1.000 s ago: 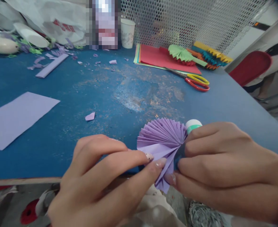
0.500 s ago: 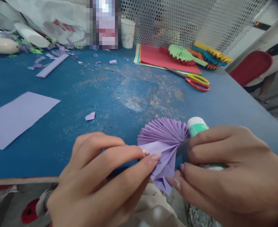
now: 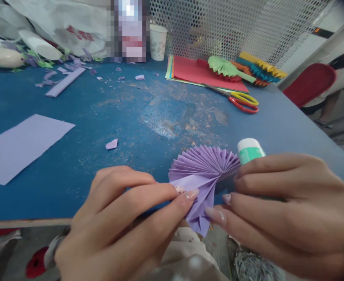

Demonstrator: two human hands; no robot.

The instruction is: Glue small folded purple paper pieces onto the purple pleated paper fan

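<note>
A purple pleated paper fan [image 3: 204, 164] is spread over the table's front edge, its folds meeting near the middle right. My left hand [image 3: 127, 218] pinches its left lower part between thumb and fingers. The wider, looser folds hang down below those fingertips. A glue stick [image 3: 250, 151] with a white cap and green label pokes up from my right hand [image 3: 289, 203], whose curled fingers cover its lower part. The right thumb tip touches the fan's lower right edge.
Scissors [image 3: 243, 102] with red and yellow handles lie by a stack of coloured paper [image 3: 189, 72]. Folded fans [image 3: 226, 67] rest on it. A purple sheet [image 3: 25, 148], a folded strip [image 3: 65, 82] and scraps lie left. A paper cup [image 3: 158, 43] stands behind.
My right hand has shifted slightly right, and the glue stick's cap has moved right and up with it. The fan's upper right folds reach further right. My left hand keeps its pinch.
</note>
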